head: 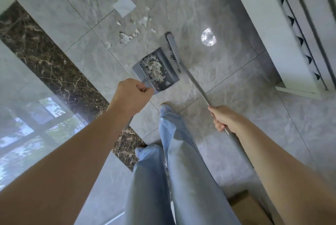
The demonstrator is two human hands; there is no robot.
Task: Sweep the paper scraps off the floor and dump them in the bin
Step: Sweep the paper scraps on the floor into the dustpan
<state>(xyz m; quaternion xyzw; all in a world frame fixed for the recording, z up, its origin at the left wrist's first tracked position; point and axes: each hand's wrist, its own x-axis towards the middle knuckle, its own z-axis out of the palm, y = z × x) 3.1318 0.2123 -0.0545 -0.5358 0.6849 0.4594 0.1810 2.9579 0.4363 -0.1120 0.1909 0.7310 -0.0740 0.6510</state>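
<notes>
Fingers of my left hand (131, 95) grip the loaded dustpan (156, 70), right hand (224, 119) wraps the broom (189, 75); tilting could spill scraps (154, 69) mid-frame.

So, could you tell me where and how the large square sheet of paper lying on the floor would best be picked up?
Probably by a corner. The square paper sheet lies flat on the tile floor, beyond the small scraps, so there is no raised edge. Come from above at its near corner, pinch or peel it up. Both hands are busy: left hand holds the dustpan, right hand the broom.
</notes>
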